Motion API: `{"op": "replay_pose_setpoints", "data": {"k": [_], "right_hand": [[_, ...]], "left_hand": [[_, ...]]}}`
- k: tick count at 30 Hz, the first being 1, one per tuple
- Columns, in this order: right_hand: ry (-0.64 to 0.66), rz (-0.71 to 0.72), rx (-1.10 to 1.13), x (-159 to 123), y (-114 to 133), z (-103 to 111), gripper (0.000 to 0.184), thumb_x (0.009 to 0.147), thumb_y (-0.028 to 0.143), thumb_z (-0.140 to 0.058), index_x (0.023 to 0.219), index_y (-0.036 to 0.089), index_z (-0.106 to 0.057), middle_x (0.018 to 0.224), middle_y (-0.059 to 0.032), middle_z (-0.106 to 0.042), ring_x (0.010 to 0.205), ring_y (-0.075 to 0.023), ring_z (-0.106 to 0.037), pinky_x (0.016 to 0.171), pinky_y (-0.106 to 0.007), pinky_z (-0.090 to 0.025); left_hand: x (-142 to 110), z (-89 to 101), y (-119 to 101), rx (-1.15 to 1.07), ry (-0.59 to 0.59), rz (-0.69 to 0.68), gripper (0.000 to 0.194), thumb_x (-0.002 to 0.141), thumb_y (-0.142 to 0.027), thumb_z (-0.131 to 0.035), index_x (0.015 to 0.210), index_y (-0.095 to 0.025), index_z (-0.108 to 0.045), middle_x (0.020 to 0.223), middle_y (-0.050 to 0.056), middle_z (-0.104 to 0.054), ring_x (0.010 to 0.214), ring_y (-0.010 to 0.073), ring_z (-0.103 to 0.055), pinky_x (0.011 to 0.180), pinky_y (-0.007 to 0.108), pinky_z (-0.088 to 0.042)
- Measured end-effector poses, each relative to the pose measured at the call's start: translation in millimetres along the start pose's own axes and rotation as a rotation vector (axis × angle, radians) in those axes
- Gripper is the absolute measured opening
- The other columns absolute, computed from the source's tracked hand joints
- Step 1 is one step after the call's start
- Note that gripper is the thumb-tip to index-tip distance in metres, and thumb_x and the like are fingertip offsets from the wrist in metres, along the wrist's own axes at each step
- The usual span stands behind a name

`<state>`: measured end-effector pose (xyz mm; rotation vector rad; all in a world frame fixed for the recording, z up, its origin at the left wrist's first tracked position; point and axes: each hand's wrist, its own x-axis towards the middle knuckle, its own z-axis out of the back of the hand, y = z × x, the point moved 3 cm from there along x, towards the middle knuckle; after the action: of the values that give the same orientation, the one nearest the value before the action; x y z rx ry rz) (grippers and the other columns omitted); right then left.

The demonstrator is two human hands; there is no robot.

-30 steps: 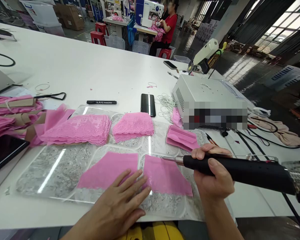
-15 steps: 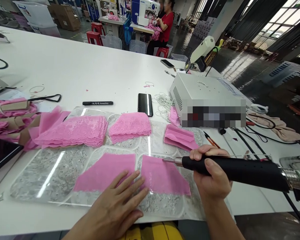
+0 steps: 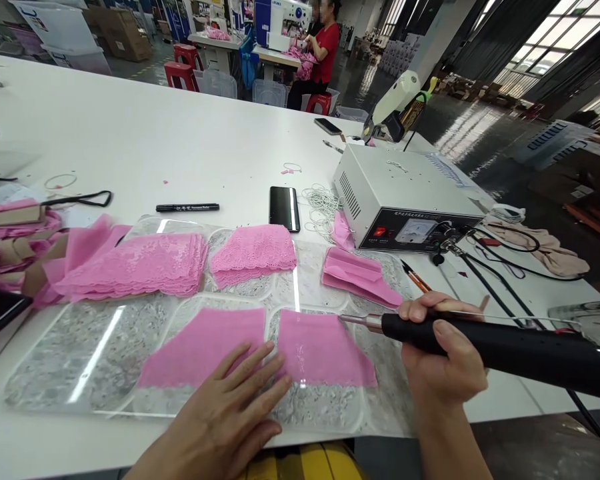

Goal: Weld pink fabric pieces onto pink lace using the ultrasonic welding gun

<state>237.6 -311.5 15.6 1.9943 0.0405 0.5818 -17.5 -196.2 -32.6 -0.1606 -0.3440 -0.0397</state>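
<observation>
My right hand (image 3: 445,353) is wrapped round the black handle of a corded handheld tool with a metal tip (image 3: 510,347), like an ultrasonic welding gun. Its tip meets the upper edge of the right pink fabric piece (image 3: 325,353), near that edge's right end. My left hand (image 3: 235,400) lies flat with fingers spread, fingertips across the gap between this piece and the left pink fabric piece (image 3: 210,343). Both pieces lie on a clear template sheet (image 3: 105,360) with outlined shapes. Behind them are a large lace stack (image 3: 140,263), a smaller lace stack (image 3: 255,253) and folded pink fabric (image 3: 357,273).
A grey generator box (image 3: 410,193) with a dial stands at right, cables running from it. A phone (image 3: 284,208), a black marker (image 3: 187,207) and tangled thread (image 3: 323,207) lie behind the sheet. Pink bundles (image 3: 15,233) sit at left. A person in red (image 3: 325,53) works at a sewing machine.
The tool's tip has moved right along the right piece's upper edge, with my right hand shifting right. My left hand stays nearly in place. The whole view has shifted slightly.
</observation>
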Motion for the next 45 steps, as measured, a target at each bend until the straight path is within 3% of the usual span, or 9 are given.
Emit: {"op": "replay_pose_setpoints", "data": {"k": [16, 21, 29, 45], "right_hand": [[0.058, 0.031, 0.013, -1, -6, -5, 0.009, 0.066, 0.017, -0.059, 0.074, 0.019, -0.060, 0.076, 0.0005, -0.058, 0.058, -0.0113, -0.053, 0.057, -0.031, -0.047], [0.022, -0.001, 0.039, 0, -3, 0, 0.011, 0.065, 0.019, -0.059, 0.076, 0.020, -0.060, 0.078, 0.0008, -0.057, 0.059, -0.0109, -0.053, 0.058, -0.032, -0.047], [0.017, -0.002, 0.033, -5, 9, 19, 0.012, 0.065, 0.019, -0.058, 0.076, 0.020, -0.061, 0.076, 0.0005, -0.056, 0.057, -0.0100, -0.051, 0.054, -0.030, -0.046], [0.055, -0.005, 0.006, -7, 6, 14, 0.008, 0.068, 0.021, -0.060, 0.076, 0.020, -0.059, 0.077, 0.0004, -0.056, 0.058, -0.0105, -0.051, 0.057, -0.031, -0.047]], "left_hand": [[3, 1.3, 2, 0.065, -0.004, -0.039, 0.046, 0.093, -0.026, -0.055, 0.138, -0.017, -0.050, 0.146, 0.005, -0.046, 0.140, 0.0292, -0.032, 0.116, 0.046, -0.028], [4, 1.5, 4, 0.079, -0.009, -0.066, 0.046, 0.093, -0.026, -0.056, 0.138, -0.017, -0.050, 0.148, 0.004, -0.043, 0.141, 0.0294, -0.030, 0.118, 0.046, -0.023], [4, 2.1, 3, 0.054, -0.008, -0.050, 0.045, 0.092, -0.026, -0.057, 0.136, -0.018, -0.052, 0.146, 0.004, -0.046, 0.140, 0.0293, -0.032, 0.116, 0.045, -0.027], [5, 2.6, 5, 0.058, -0.012, -0.046, 0.047, 0.092, -0.025, -0.055, 0.139, -0.020, -0.049, 0.143, 0.005, -0.050, 0.139, 0.0286, -0.035, 0.113, 0.045, -0.035]]}}
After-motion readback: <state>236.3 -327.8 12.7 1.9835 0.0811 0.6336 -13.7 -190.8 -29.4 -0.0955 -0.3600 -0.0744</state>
